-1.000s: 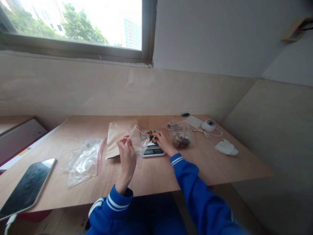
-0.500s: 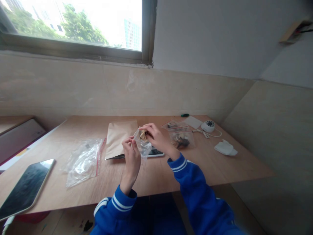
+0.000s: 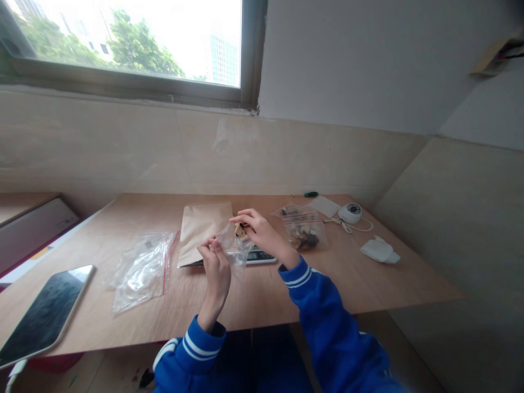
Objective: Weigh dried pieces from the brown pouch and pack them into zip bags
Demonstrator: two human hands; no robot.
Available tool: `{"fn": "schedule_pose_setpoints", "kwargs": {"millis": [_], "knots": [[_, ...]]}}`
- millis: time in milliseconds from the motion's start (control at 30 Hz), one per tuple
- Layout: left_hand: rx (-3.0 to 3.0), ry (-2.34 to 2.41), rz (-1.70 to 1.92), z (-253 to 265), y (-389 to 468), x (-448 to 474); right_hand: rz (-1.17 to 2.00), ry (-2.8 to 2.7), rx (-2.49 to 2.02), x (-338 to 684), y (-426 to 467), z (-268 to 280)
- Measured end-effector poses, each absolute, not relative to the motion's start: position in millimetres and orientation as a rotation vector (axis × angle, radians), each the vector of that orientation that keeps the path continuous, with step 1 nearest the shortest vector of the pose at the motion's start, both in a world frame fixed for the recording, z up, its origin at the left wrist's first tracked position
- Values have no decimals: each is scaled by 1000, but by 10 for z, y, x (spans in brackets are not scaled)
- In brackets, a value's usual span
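My left hand (image 3: pixel 216 265) pinches the edge of a clear plastic bag (image 3: pixel 236 257) between thumb and fingers. At the bag's upper edge, my right hand (image 3: pixel 264 233) has its fingers curled over light brown dried pieces (image 3: pixel 239 230), with the index finger stretched along the plastic. Whether the pieces are inside the bag or just behind its film I cannot tell. Below both hands lies a digital scale (image 3: pixel 266 257), mostly hidden by the bag and the right hand. A brown paper pouch (image 3: pixel 200 226) lies flat behind my left hand.
Zip bags of dark dried pieces (image 3: pixel 305 237) lie to the right, near a white camera (image 3: pixel 350 213) with its cable, a crumpled tissue (image 3: pixel 380 250) and a green pen-like item (image 3: pixel 311 194). Flat zip bags (image 3: pixel 141 273) and a phone (image 3: pixel 47 314) are on the left.
My left hand has moved slightly left and down, stretching the bag's edge away from my right hand. The right hand stays by the dried pieces. The view has shifted slightly.
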State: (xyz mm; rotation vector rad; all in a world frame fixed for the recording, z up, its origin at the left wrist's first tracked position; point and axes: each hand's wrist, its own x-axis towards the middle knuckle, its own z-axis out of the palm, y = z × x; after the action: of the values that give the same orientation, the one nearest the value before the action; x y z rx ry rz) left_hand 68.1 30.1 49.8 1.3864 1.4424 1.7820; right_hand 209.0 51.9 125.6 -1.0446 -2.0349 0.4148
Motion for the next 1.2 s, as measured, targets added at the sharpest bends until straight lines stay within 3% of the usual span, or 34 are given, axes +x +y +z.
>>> {"fn": "schedule_pose_setpoints", "kwargs": {"millis": [200, 533, 767, 1000, 1200], "knots": [[1294, 1412, 1805, 493, 289, 746, 421, -2073, -1106, 1944, 492, 1302], [1107, 1426, 1828, 541, 257, 754, 825, -2005, -904, 1893, 516, 1262], [1125, 1446, 1869, 492, 278, 733, 507, -2049, -1127, 1933, 479, 1308], [1067, 1416, 1874, 469, 297, 684, 875, -1971, -1032, 2092, 441, 1387], [1008, 1428, 1909, 576, 301, 612, 435, -1813, -1246, 2353, 730, 1011]]}}
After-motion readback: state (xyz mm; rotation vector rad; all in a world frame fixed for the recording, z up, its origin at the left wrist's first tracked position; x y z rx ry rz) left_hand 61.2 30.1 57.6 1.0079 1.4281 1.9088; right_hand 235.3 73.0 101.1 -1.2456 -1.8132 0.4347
